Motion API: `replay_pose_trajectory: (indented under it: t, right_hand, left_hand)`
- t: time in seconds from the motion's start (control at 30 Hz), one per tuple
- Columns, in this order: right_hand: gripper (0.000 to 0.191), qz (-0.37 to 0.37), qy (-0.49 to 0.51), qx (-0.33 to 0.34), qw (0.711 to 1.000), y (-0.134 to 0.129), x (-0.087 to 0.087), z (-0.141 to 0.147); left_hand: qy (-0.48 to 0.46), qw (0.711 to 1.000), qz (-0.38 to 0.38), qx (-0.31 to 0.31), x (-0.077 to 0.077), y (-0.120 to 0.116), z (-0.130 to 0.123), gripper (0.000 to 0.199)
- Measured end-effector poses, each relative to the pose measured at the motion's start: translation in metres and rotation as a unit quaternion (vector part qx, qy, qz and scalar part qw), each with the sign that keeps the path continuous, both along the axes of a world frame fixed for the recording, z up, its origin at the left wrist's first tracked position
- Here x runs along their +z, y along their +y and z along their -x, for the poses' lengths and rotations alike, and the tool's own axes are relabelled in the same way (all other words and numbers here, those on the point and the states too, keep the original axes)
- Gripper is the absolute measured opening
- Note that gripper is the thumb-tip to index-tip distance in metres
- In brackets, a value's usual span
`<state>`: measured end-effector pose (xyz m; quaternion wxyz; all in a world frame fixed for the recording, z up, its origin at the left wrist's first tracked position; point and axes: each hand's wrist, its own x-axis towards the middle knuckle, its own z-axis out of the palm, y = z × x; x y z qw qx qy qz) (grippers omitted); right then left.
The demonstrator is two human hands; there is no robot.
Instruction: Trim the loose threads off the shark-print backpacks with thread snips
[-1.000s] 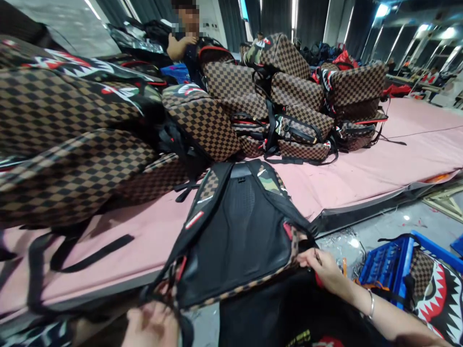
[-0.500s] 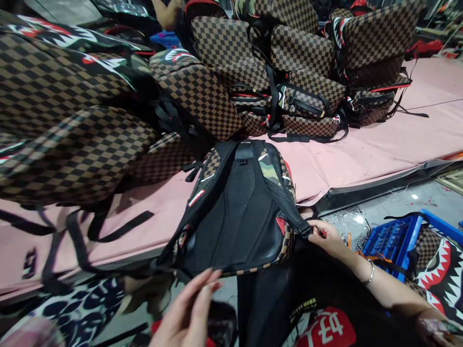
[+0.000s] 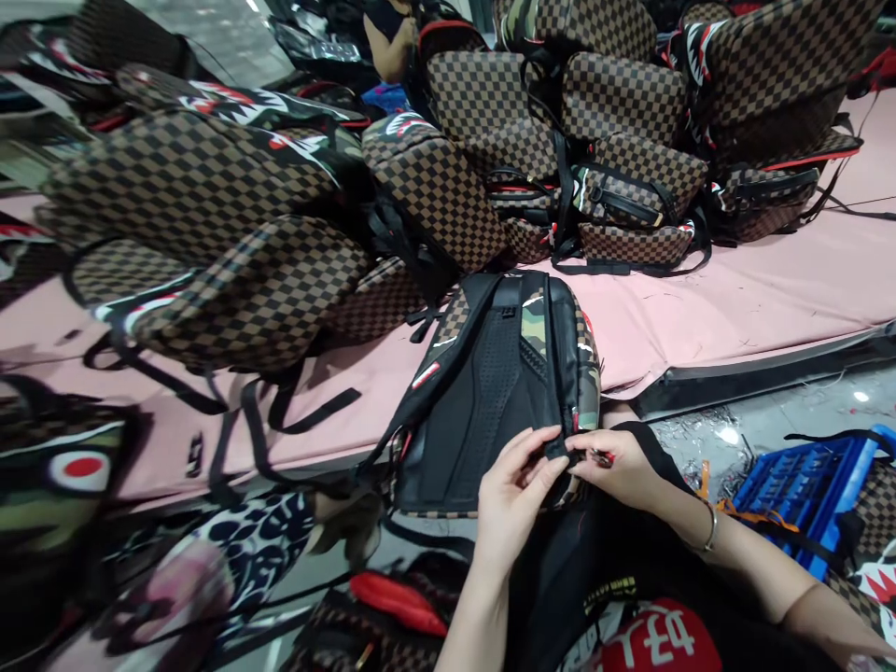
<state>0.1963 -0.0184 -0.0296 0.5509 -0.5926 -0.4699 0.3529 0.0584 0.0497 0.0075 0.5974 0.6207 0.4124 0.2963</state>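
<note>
A backpack [image 3: 462, 420] lies back panel up at the edge of the pink-covered table, its black padded panel and shoulder straps showing. Brown checks and camouflage run along its sides. My left hand [image 3: 514, 485] is closed in a pinch on the lower end of the right-side shoulder strap [image 3: 553, 373]. Fingers of my right hand [image 3: 616, 467] grip the same strap end from the other side, close to the left fingertips. A small dark and red object [image 3: 601, 457] pokes out of my right hand; its kind is unclear.
Several checked backpacks [image 3: 280, 280] are piled along the pink table [image 3: 728, 317], with loose black straps hanging at the left. A blue plastic crate [image 3: 791, 495] stands on the floor to the right. Other bags and a person's patterned clothing [image 3: 266, 532] are at lower left.
My left hand has risen rightward from in front of the backpack and closed on the strap beside my right hand. The strap has shifted inward over the back panel. The view has turned left.
</note>
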Motion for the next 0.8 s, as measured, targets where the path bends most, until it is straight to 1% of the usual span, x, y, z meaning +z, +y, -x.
replay_pose_trajectory:
  t: [0.07,0.17,0.23,0.3,0.37,0.43,0.47,0.53,0.57,0.6,0.63,0.7,0.73,0.8]
  right_hand:
    - [0.019,-0.027,-0.038,0.006,0.999,0.001,-0.001,0.001]
    - [0.017,-0.069,-0.073,0.019,0.995,0.0,0.003,-0.001]
    - [0.018,-0.093,-0.091,0.029,0.991,-0.001,0.006,-0.004]
    - [0.019,-0.102,-0.109,0.041,0.988,-0.003,0.01,-0.005]
    - [0.019,-0.096,-0.125,0.056,0.986,-0.005,0.013,-0.005]
    - [0.017,-0.084,-0.134,0.071,0.985,-0.007,0.017,-0.005]
    - [0.018,-0.074,-0.137,0.075,0.985,-0.008,0.019,-0.005]
    - [0.029,-0.038,-0.144,0.072,0.986,-0.011,0.025,-0.008]
    - [0.035,-0.015,-0.15,0.062,0.987,-0.012,0.029,-0.011]
    - [0.038,0.007,-0.161,0.048,0.986,-0.012,0.034,-0.014]
    - [0.034,0.024,-0.182,0.032,0.983,-0.012,0.038,-0.019]
    - [0.019,0.027,-0.248,0.015,0.968,-0.011,0.048,-0.028]
    - [0.013,0.014,-0.288,0.016,0.957,-0.009,0.052,-0.032]
    - [0.01,-0.018,-0.366,0.041,0.93,-0.005,0.06,-0.039]
  left_hand:
    - [0.016,0.999,-0.031,-0.007,-0.002,0.002,0.002,0.026]
    - [0.023,0.997,-0.072,0.014,-0.004,0.003,0.002,0.019]
    - [0.015,0.997,-0.072,0.028,-0.004,0.003,0.0,0.015]
    - [-0.003,0.998,-0.042,0.042,-0.005,0.003,-0.003,0.014]
    - [-0.021,0.998,-0.007,0.064,-0.006,0.003,-0.005,0.016]
    - [-0.031,0.996,0.005,0.085,-0.009,0.003,-0.007,0.016]
    - [-0.034,0.995,-0.001,0.096,-0.011,0.003,-0.007,0.016]
    - [-0.036,0.991,-0.029,0.125,-0.016,0.002,-0.008,0.016]
    - [-0.037,0.988,-0.047,0.143,-0.018,0.001,-0.008,0.017]
    - [-0.037,0.984,-0.063,0.161,-0.019,-0.001,-0.009,0.018]
    - [-0.035,0.981,-0.077,0.175,-0.02,-0.002,-0.009,0.018]
    - [-0.031,0.976,-0.098,0.19,-0.02,-0.005,-0.011,0.019]
    - [-0.029,0.976,-0.106,0.19,-0.019,-0.006,-0.012,0.02]
    - [-0.027,0.975,-0.117,0.186,-0.016,-0.008,-0.013,0.019]
